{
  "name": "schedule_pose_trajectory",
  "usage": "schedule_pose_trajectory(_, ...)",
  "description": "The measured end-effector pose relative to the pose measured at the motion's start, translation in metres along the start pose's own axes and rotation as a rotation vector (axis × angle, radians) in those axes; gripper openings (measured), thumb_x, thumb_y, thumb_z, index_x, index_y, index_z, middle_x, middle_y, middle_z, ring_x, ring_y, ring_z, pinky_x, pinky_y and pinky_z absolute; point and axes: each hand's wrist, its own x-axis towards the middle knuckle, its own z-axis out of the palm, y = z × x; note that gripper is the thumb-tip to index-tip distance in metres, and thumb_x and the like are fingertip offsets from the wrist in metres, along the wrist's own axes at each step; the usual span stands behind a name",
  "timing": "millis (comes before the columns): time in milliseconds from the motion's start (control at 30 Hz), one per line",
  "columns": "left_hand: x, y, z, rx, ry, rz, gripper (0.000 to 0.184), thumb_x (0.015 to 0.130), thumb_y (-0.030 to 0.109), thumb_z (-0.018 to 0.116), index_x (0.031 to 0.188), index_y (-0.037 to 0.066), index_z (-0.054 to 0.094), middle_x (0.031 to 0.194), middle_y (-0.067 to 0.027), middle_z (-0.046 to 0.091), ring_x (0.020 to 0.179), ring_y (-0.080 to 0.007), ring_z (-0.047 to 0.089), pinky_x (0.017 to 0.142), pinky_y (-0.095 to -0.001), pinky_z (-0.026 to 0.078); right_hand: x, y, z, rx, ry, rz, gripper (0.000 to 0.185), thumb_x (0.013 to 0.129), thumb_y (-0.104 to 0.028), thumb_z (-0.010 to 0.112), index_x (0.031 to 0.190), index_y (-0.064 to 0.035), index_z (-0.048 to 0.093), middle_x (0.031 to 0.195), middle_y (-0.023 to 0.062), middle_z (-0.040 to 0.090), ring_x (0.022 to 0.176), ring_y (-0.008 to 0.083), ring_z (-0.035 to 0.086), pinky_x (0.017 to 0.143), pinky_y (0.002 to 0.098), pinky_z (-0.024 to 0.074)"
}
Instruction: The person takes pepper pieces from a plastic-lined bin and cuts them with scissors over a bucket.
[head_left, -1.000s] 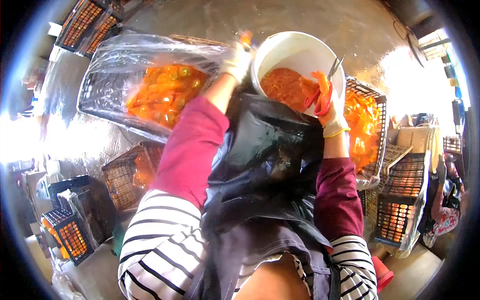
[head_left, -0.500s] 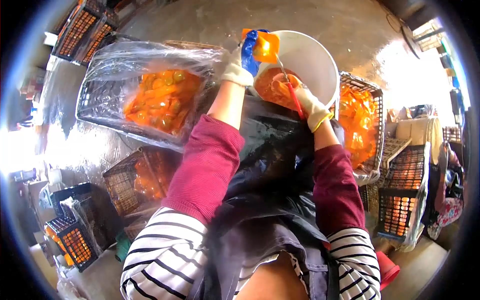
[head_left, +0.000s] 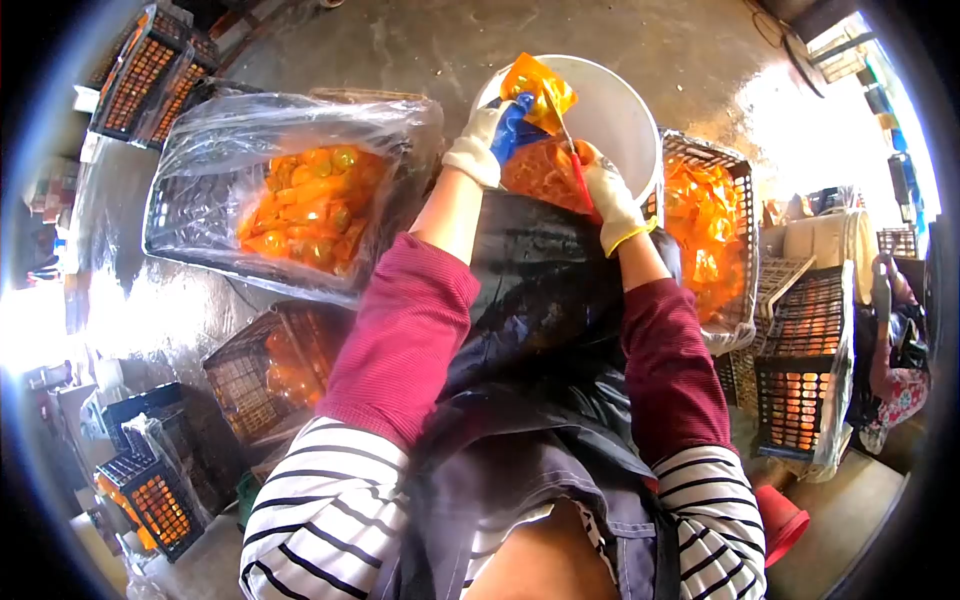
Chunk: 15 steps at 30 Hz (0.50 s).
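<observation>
My left hand (head_left: 493,137), in a white glove with blue fingers, is closed on an orange plastic packet (head_left: 538,88) held up over the near rim of a white bucket (head_left: 628,112). My right hand (head_left: 608,195), gloved in white with a yellow cuff, grips scissors with red handles (head_left: 582,188). Their metal blade reaches up to the packet's right side; whether it is cutting the film I cannot tell. Below the packet, a wet orange-brown mass (head_left: 545,178) lies in the bucket. My fingers around the scissor handles are partly hidden.
A plastic-lined crate (head_left: 190,205) of orange packets stands left of the bucket, and another full crate (head_left: 748,215) right of it. A brown crate (head_left: 237,375) sits nearer on the left. More crates (head_left: 800,370) stack at right. A black apron (head_left: 540,280) covers my lap.
The packet has turned from lying level to a tilt, its lower end dropping rightward. The scissors have come up closer against it. The whole view has shifted slightly.
</observation>
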Motion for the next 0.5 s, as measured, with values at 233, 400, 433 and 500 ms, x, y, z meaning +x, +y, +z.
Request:
schedule_pose_trajectory(233,0.027,-0.020,-0.020,0.405,0.004,0.210,0.052,0.090,0.004,0.050,0.139,0.006,0.033,0.121,-0.0135,0.052,0.100,-0.0241,0.060,0.082,-0.0370,0.056,-0.005,-0.017,-0.003,0.168,-0.070,0.060,0.045,0.081,-0.041,0.066,0.111,-0.0077,0.059,0.091,0.0076,0.066,0.082,0.0196,0.061,0.074,0.0338,0.0474)
schedule_pose_trajectory(400,0.048,-0.035,-0.047,0.621,0.099,0.303,0.047,0.089,0.004,0.050,0.135,0.004,0.038,0.114,-0.0116,0.057,0.092,-0.0210,0.062,0.080,-0.0302,0.055,0.001,0.004,0.006,0.012,0.100,-0.099,0.044,0.084,-0.039,0.062,0.115,-0.0072,0.058,0.100,0.0150,0.066,0.090,0.0277,0.063,0.077,0.0366,0.0471)
schedule_pose_trajectory(433,0.051,-0.038,-0.050,0.659,0.135,0.309,0.046,0.090,0.005,0.050,0.134,0.003,0.039,0.111,-0.0112,0.058,0.089,-0.0206,0.063,0.079,-0.0296,0.055,0.004,0.010,0.006,-0.019,0.131,-0.106,0.044,0.085,-0.038,0.060,0.116,-0.0075,0.057,0.102,0.0169,0.065,0.093,0.0299,0.063,0.078,0.0373,0.0469)
schedule_pose_trajectory(500,0.045,-0.032,-0.042,0.831,0.189,0.306,0.041,0.090,0.007,0.051,0.130,0.002,0.044,0.105,-0.0106,0.061,0.085,-0.0198,0.063,0.077,-0.0296,0.055,0.005,0.006,0.002,0.033,0.057,0.014,0.031,0.087,-0.025,0.062,0.110,-0.0046,0.060,0.099,0.0081,0.064,0.092,0.0191,0.059,0.079,0.0320,0.0444)
